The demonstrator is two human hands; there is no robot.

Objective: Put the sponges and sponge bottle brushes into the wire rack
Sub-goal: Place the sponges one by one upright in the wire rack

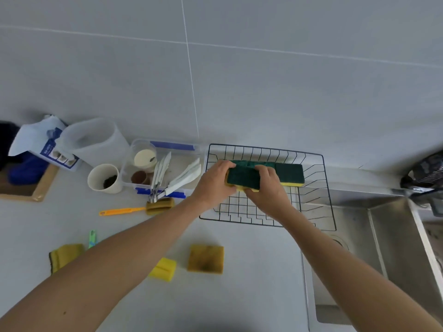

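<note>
Sponges with green tops and yellow bottoms are at the back of the black wire rack [318, 188]. One green sponge [243, 179] is held by both hands over the rack. The left hand [213, 182] grips its left end, and the right hand [266, 185] grips its right side, with fingers curled over the top. Both hands are closed tight on it. Another green sponge [290, 174] sits just behind and to the right, touching the held one, and it rests inside the rack by the back wall.

On the grey counter [251, 283], near the arms, lie more things. A brown square sponge [206, 258] is below the left arm. A small yellow sponge [164, 269] is just beside it. A yellow sponge with a dark edge [63, 256] lies far to the left. An orange bottle brush [136, 209] with a sponge head lies left of the rack. A metal sink [371, 248] is on the right, and the rack hangs partly over it.
</note>
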